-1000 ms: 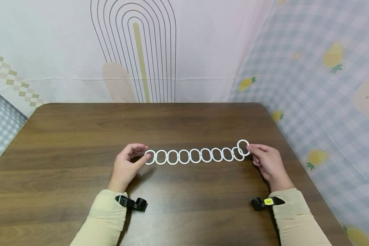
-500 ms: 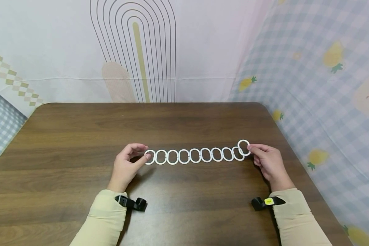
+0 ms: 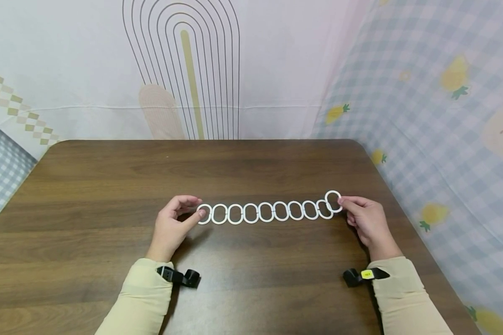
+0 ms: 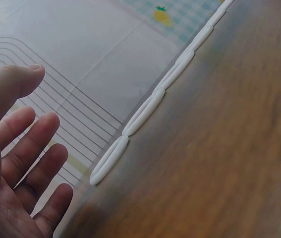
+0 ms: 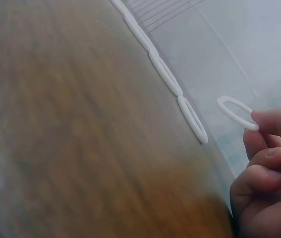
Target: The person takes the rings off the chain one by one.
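Observation:
White oval rings (image 3: 258, 213) lie on the brown table in a row, edge to edge. In the left wrist view the nearest rings (image 4: 147, 114) lie flat. My left hand (image 3: 172, 228) is beside the row's left end; in its own wrist view the hand (image 4: 26, 163) has its fingers spread, nothing between them, apart from the end ring. At the right end, my right hand (image 3: 364, 222) pinches one more white ring (image 3: 333, 191) between thumb and finger. The right wrist view shows this ring (image 5: 233, 117) raised, apart from the last ring in the row (image 5: 192, 121).
The wooden table (image 3: 260, 279) reaches back to a white patterned cloth (image 3: 276, 70). A blue checked cloth (image 3: 444, 153) hangs along the right edge. Black straps with small cameras (image 3: 190, 278) sit on both wrists.
The pinched ring and the right hand have shifted very slightly to the right. The left hand and the row of rings have stayed put.

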`<action>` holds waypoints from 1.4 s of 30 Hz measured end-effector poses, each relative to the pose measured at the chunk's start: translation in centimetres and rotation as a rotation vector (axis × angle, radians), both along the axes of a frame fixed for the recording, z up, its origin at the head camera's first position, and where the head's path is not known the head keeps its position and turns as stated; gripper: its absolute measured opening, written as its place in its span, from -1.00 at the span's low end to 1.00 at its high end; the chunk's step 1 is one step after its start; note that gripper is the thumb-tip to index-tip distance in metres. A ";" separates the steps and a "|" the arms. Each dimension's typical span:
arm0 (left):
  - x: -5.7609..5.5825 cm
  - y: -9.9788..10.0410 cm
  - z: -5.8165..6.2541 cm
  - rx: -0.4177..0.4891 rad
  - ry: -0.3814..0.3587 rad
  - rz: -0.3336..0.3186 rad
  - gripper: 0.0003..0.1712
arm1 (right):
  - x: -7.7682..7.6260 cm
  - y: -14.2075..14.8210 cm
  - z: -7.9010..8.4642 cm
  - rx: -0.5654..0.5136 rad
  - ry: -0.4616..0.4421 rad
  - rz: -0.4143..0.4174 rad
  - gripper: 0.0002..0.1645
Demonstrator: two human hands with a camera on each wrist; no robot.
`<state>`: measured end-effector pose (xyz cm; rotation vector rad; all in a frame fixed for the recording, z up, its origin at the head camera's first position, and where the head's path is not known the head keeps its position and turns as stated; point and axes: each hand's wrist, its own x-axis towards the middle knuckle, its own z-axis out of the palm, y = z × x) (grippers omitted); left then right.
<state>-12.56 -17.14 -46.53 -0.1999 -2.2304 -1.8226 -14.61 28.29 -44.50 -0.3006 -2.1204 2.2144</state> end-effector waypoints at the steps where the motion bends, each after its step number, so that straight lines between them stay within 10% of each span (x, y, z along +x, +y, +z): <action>1: 0.0 0.0 0.0 -0.002 0.000 0.000 -0.63 | 0.0 0.0 0.0 0.004 -0.001 -0.002 -0.85; 24: 1.1 1.6 0.2 0.051 0.058 0.020 -0.71 | -0.2 0.4 -0.5 0.012 0.005 -0.026 -0.80; 42: 5.5 8.7 -0.7 0.042 0.158 -0.401 -0.68 | -0.2 0.4 -0.7 0.012 0.009 -0.019 -0.77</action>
